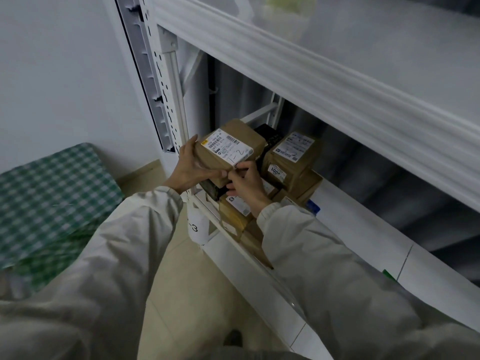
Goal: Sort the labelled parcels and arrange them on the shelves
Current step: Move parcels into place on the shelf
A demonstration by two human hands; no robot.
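Brown cardboard parcel (228, 144) with a white label marked "1-2" is held at the left end of the white metal shelf (363, 224), gripped by the left hand (191, 168) and pinched at its corner by the right hand (245, 181). Several labelled cardboard parcels (291, 162) are already stacked beside it; this one seems not yet released.

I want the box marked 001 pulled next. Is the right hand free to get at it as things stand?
Probably not yet. The right hand is pinching the near corner of the parcel marked 1-2, which the left hand also holds. The box marked 001 sits just beside it, its labelled front unobstructed.
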